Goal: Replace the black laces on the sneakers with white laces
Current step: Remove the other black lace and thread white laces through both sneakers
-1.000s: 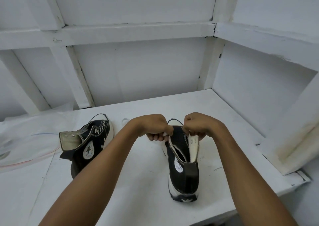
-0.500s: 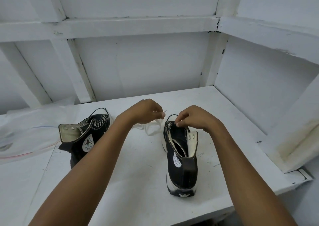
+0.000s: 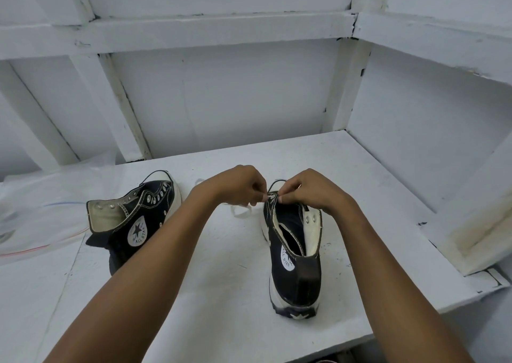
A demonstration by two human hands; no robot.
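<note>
While a flat white lace (image 3: 237, 216) is pinched by fingers of the left hand (image 3: 238, 186), the eyelet edge of the upright black canvas high-top sneaker (image 3: 297, 278) is pinched by the right hand (image 3: 311, 193).

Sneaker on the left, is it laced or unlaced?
Unlaced: the left sneaker has bare metal eyelets along both flaps, which splay open with no lace through them.

A clear plastic bag (image 3: 41, 213) lies on the white shelf (image 3: 221, 293).
</note>
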